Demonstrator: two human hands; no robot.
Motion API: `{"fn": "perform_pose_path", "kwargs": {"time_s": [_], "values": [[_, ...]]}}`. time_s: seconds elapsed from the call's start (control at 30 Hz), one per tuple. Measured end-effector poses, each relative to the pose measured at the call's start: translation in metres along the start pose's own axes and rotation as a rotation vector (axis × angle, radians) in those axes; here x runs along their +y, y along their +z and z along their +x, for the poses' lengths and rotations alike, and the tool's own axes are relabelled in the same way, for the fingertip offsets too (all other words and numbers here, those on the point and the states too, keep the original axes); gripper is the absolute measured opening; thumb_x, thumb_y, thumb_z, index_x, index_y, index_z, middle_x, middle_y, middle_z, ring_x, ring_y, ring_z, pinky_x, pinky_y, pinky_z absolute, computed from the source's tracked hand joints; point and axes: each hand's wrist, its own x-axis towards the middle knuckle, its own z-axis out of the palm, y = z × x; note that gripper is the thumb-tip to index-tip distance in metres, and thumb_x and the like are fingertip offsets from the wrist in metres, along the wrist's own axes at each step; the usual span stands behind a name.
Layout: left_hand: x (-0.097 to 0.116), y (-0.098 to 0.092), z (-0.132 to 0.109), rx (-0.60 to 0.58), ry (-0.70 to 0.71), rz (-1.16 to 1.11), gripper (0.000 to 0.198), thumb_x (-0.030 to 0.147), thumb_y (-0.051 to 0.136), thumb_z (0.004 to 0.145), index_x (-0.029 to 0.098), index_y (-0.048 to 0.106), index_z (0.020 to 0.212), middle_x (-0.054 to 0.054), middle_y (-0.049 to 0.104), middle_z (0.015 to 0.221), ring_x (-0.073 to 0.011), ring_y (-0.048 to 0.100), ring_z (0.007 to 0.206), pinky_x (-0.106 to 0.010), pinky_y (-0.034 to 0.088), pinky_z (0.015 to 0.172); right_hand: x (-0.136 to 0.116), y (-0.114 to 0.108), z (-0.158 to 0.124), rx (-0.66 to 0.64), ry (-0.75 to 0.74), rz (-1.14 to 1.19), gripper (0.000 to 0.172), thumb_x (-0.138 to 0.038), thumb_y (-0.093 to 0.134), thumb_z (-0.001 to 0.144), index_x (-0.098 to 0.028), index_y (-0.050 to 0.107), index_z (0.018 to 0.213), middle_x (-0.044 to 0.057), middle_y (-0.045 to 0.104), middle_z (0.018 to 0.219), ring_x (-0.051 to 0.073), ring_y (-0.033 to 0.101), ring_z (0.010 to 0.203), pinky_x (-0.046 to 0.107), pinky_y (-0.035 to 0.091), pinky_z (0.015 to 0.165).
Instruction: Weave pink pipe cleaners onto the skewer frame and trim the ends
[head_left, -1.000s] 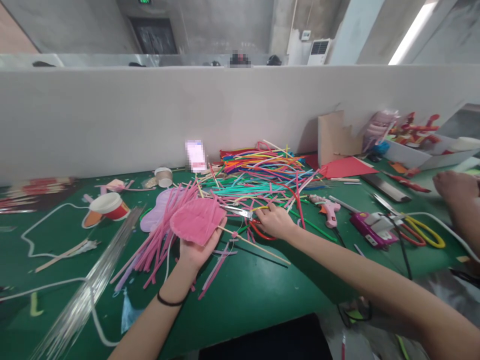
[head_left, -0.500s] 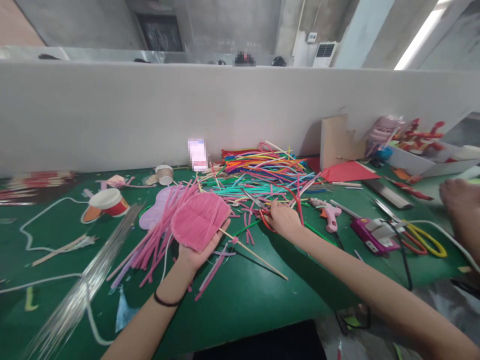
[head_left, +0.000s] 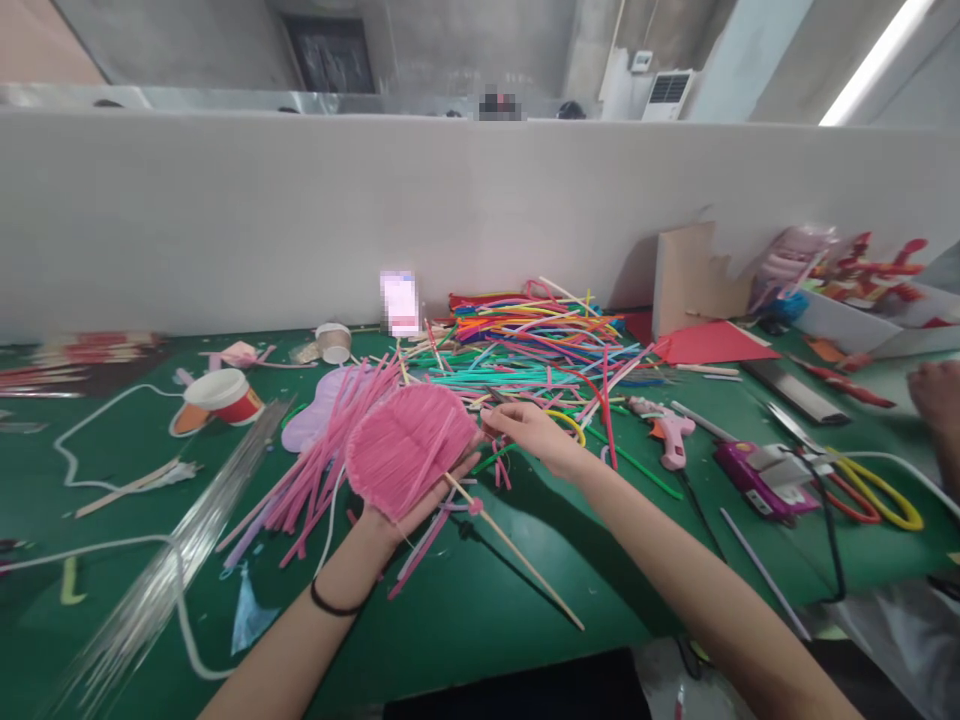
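Observation:
A pink fuzzy fan-shaped piece point(head_left: 412, 450) with a thin wooden stick point(head_left: 525, 564) lies on my left hand point(head_left: 420, 512). That hand is palm up beneath it, gripping it from below, with most of the fingers hidden. The stick slants down to the right and carries a small pink bead-like lump. My right hand point(head_left: 525, 430) is at the piece's right edge, thumb and fingertips pinched together. What sits in the pinch is too small to make out. Loose pink pipe cleaners point(head_left: 330, 470) lie left of and behind the piece.
Multicoloured pipe cleaners point(head_left: 525, 335) are heaped at the back. At right are a pink glue gun point(head_left: 673, 435), a purple power strip point(head_left: 757, 480) and yellow-handled scissors point(head_left: 877, 490). A paper cup point(head_left: 232, 395) and wire bundle point(head_left: 187, 530) lie left. Another person's hand point(head_left: 937, 395) shows far right.
My right hand has left the red-handled scissors and moved left to the pink piece's edge. The scissors no longer show clearly. The stick now points more steeply downward.

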Motion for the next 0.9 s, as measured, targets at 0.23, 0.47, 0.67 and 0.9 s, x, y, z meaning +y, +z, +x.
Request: {"fn": "perform_pose_path", "kwargs": {"time_s": [0.23,0.47,0.67,0.9], "values": [[-0.002,-0.010,0.003,-0.057,-0.001,0.013,0.073,0.058,0.032,0.092,0.010,0.033,0.147,-0.026,0.043,0.144,-0.0391,0.030,0.138,-0.062,0.022,0.112,0.027,0.002,0.008,-0.151,0.008,0.179,0.039,-0.053,0.065,0.079,-0.014,0.066,0.078,0.001,0.065,0.073,0.009,0.051,0.061,0.023,0.039,0.062],[0.004,-0.015,0.003,0.036,-0.064,-0.012,0.068,0.049,0.034,0.093,0.012,0.029,0.150,-0.026,0.048,0.141,-0.0436,0.040,0.132,-0.068,0.034,0.102,0.028,0.002,0.003,-0.098,-0.125,0.171,0.031,-0.046,0.067,0.079,-0.016,0.060,0.072,-0.004,0.056,0.065,0.009,0.049,0.060,0.022,0.038,0.061],[0.013,-0.026,0.004,0.052,0.023,-0.002,0.063,0.052,0.038,0.092,0.023,0.033,0.148,-0.021,0.053,0.139,-0.0440,0.048,0.126,-0.072,0.036,0.097,0.032,-0.001,0.002,0.001,-0.174,0.009,0.037,-0.050,0.060,0.083,-0.016,0.059,0.069,-0.002,0.057,0.063,0.010,0.048,0.059,0.023,0.035,0.057],[0.016,-0.032,0.003,0.120,0.045,0.026,0.058,0.048,0.038,0.093,0.023,0.041,0.145,-0.020,0.056,0.135,-0.0452,0.052,0.122,-0.072,0.037,0.096,0.037,-0.004,0.003,-0.030,-0.120,0.114,0.034,-0.047,0.058,0.084,-0.017,0.058,0.067,-0.002,0.060,0.063,0.011,0.052,0.059,0.024,0.039,0.060]]}}
